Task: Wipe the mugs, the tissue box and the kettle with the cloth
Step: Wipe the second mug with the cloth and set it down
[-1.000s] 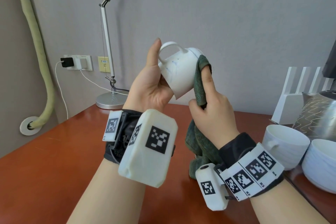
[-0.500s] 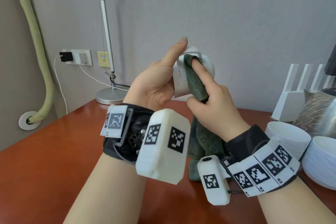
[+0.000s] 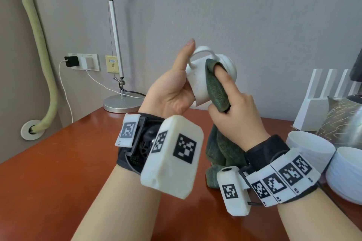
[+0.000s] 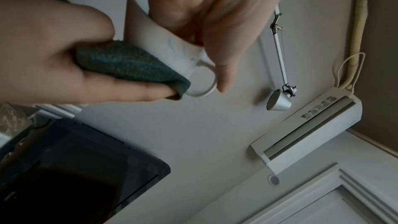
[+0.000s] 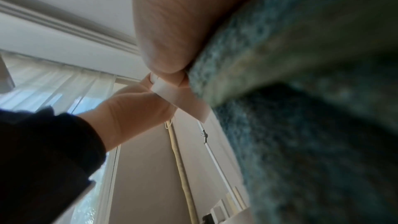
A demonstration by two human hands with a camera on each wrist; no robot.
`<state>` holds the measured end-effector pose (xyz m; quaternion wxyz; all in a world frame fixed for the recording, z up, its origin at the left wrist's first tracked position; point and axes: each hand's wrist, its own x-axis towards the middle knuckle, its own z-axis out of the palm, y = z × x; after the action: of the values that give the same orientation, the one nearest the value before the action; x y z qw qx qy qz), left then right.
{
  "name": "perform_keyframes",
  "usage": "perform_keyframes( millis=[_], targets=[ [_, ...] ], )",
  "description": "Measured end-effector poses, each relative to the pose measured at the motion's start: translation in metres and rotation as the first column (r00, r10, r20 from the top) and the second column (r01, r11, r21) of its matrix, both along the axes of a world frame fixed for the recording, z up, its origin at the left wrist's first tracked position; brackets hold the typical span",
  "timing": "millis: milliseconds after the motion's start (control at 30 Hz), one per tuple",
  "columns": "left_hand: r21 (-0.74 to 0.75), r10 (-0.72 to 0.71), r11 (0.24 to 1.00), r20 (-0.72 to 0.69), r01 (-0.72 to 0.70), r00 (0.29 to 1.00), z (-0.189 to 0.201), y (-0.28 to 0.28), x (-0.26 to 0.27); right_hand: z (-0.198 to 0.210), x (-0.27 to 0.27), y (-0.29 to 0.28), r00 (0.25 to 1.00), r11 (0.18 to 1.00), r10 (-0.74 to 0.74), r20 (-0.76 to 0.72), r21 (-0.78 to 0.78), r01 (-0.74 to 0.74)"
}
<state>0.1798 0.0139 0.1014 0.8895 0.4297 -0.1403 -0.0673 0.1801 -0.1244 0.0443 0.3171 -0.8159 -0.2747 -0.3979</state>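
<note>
My left hand point(image 3: 172, 92) holds a white mug point(image 3: 197, 86) up in the air on its side, handle uppermost and thumb raised beside the handle. My right hand point(image 3: 235, 111) grips a dark green cloth point(image 3: 216, 88). Its cloth-wrapped forefinger presses on the mug's side just below the handle, and the rest of the cloth hangs down to the table. The left wrist view shows the mug point(image 4: 155, 40) with the cloth point(image 4: 129, 64) against it near the handle. In the right wrist view the cloth point(image 5: 301, 91) fills most of the picture. A patterned metal kettle point(image 3: 344, 123) stands at the right.
Two more white mugs point(image 3: 311, 148) point(image 3: 348, 172) stand on the red-brown table point(image 3: 58, 162) close to my right wrist. A white slotted stand point(image 3: 317, 107) is behind them. A lamp base point(image 3: 121, 101) and cables sit at the back left by the wall.
The left hand has turned the mug back and forth, its handle on top again. The cloth-wrapped finger has slid from the mug's right side across to just under the handle.
</note>
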Motion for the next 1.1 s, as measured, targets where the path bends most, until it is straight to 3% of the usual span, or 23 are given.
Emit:
perform_keyframes(
  millis=[133,267,433,767,933,1100],
  targets=[
    [0.023,-0.024,0.999,0.001,0.024,1.000,0.000,0.001,-0.001,-0.002,-0.002,0.006,0.995,0.996,0.082,-0.059,-0.039,-0.085],
    [-0.093,-0.048,0.995,-0.034,0.044,0.998,0.001,0.007,0.001,-0.005,0.003,0.003,0.988,0.990,0.119,-0.097,-0.059,-0.125],
    [-0.179,-0.033,0.984,-0.054,0.022,0.998,0.001,0.007,0.003,-0.006,0.002,-0.004,0.973,0.975,0.217,-0.081,0.073,-0.212],
    [-0.118,-0.222,0.967,0.033,0.224,0.975,-0.003,-0.001,0.004,0.010,-0.008,0.000,0.888,0.913,0.403,-0.220,0.168,-0.373],
    [-0.082,-0.222,0.972,-0.008,0.220,0.975,-0.003,0.000,0.002,0.009,-0.010,0.006,0.836,0.878,0.472,-0.282,0.233,-0.417],
    [-0.212,-0.284,0.942,-0.096,0.259,0.954,-0.004,0.006,0.002,0.004,-0.009,0.004,0.816,0.876,0.480,-0.321,0.226,-0.426]
  ],
)
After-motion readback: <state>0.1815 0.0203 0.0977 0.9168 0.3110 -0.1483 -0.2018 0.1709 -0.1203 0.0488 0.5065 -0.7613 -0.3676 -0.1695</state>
